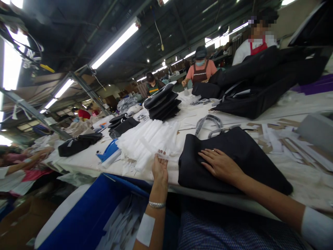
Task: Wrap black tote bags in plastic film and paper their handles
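A black bag (241, 152) lies on its side on the white work table, with handles (208, 123) in pale wrapping at its far edge. My right hand (221, 165) rests flat on the bag, fingers stretched out and palm down. Left of the bag, my left hand (160, 168) is palm up, its fingers curled round a thin translucent strip (163, 156). Just beyond that hand is a pile of white, soft-looking rolled sheets (148, 142). A blue tape dispenser (108, 151) stands at the left side of the pile.
Below the table edge, a blue bin (85, 208) holds white paper scraps (125, 222). Black bags are stacked (162, 102) behind the pile, and more (249, 97) lie at the right. Cardboard and paper strips (283, 142) cover the right side. Several co-workers (200, 69) are around the tables.
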Demonstrator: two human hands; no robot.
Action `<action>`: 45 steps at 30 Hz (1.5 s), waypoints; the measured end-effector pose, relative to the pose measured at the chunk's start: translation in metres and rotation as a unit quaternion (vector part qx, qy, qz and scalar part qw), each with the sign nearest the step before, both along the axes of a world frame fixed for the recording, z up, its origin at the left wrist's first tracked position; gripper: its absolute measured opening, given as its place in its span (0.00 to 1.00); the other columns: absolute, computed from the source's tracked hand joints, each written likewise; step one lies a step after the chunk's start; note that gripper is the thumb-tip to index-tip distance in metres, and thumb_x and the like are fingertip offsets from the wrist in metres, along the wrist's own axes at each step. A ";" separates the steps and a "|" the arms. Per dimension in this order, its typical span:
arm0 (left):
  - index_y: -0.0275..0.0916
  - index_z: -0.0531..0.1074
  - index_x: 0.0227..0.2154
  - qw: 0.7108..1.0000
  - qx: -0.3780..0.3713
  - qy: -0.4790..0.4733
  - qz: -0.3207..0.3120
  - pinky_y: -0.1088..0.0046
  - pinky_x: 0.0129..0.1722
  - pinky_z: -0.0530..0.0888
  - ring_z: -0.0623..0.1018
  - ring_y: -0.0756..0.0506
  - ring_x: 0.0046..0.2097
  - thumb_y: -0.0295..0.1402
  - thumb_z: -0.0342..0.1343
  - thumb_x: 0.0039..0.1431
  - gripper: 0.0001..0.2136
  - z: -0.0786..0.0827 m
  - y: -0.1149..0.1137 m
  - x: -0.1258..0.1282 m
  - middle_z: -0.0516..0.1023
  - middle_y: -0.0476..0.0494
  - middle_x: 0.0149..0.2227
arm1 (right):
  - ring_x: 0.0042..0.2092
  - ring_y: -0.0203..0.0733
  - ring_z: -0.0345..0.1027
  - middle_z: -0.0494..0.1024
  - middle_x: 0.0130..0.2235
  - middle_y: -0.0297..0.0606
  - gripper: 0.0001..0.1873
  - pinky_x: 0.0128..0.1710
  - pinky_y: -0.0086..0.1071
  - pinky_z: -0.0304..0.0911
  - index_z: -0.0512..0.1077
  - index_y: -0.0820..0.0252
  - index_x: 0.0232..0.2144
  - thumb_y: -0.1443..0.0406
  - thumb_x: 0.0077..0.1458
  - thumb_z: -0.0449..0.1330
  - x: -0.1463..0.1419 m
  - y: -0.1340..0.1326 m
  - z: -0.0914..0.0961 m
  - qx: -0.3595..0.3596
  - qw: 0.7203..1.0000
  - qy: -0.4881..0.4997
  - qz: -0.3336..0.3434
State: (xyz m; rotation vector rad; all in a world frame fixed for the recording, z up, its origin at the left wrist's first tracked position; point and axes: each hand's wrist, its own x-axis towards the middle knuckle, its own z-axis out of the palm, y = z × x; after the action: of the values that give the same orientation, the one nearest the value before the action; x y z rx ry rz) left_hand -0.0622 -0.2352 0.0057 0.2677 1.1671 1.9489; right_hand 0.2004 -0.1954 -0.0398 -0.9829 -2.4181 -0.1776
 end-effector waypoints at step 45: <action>0.36 0.74 0.51 0.937 0.027 0.247 -0.247 0.68 0.47 0.74 0.77 0.49 0.38 0.33 0.72 0.43 0.29 0.009 -0.007 -0.055 0.77 0.47 0.35 | 0.57 0.53 0.68 0.74 0.57 0.45 0.21 0.58 0.49 0.58 0.71 0.60 0.57 0.60 0.65 0.52 0.000 0.003 -0.004 0.031 0.999 0.018 0.008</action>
State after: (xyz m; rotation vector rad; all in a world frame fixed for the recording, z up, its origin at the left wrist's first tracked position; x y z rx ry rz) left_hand -0.1174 -0.2419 0.0144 1.0257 1.2052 1.5016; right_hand 0.2007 -0.1928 -0.0441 -0.9307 -2.3719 -0.2252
